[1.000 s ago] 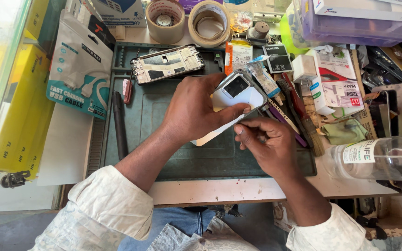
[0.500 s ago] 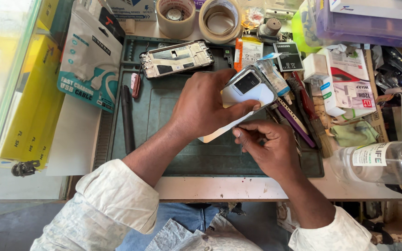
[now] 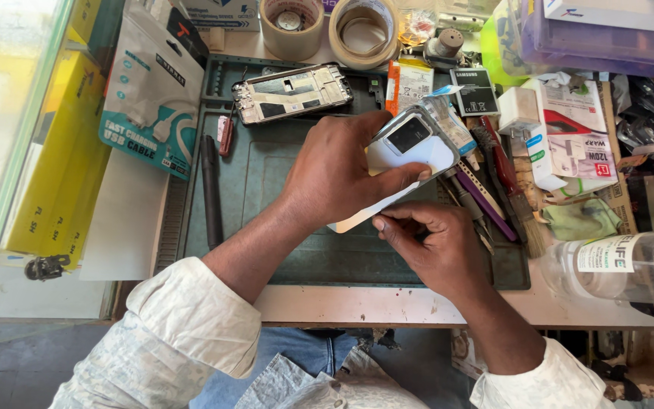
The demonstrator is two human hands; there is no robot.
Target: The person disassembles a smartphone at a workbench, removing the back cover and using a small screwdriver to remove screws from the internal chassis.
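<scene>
I see my left hand (image 3: 342, 170) in the middle of the frame. Its grip is closed around a white phone (image 3: 406, 151), with the thumb along the phone's lower edge. The phone is held tilted above the green mat (image 3: 266, 189), back side up, and its dark camera patch points to the upper right. My right hand (image 3: 437, 246) sits just below the phone, a bit right of the middle. Its fingers are curled in tight, and the thumb tip touches the phone's lower edge. I cannot tell if something small is pinched in that grip.

On the mat near the top of the frame lies an open phone frame (image 3: 293, 91) with its insides showing. A black pen-like tool (image 3: 210, 189) lies on the left part of the mat. Two tape rolls (image 3: 331, 29) stand at the top middle. A cable packet (image 3: 149, 106) lies at the upper left. A clear bottle (image 3: 622, 265) lies on the desk (image 3: 387, 307) at the right edge.
</scene>
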